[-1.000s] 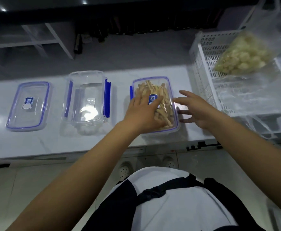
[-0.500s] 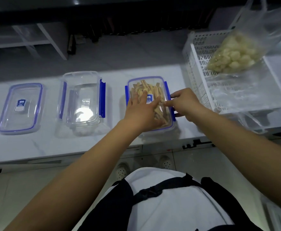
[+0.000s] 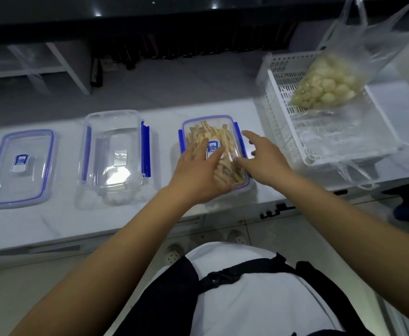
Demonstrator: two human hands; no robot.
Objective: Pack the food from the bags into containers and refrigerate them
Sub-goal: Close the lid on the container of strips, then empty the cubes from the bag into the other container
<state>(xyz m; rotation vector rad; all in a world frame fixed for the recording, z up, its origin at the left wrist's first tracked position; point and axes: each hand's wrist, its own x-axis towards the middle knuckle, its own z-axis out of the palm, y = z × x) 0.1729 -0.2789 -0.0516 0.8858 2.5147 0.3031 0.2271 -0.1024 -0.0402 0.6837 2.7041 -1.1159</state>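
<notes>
The left hand (image 3: pixel 199 175) presses flat, fingers straight, on the lid (image 3: pixel 214 146) to hold it down; right hand (image 3: pixel 262 160), fingers spread, is beside the clip (image 3: pixel 241 141).

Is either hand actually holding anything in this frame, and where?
Nothing is gripped. The left hand presses flat on the lid of the filled container; the right hand hovers open by its right-side clip.

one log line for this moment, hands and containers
left hand: flat on filled container lid | right hand: open beside right clip | empty container: open | bag: in basket
</notes>
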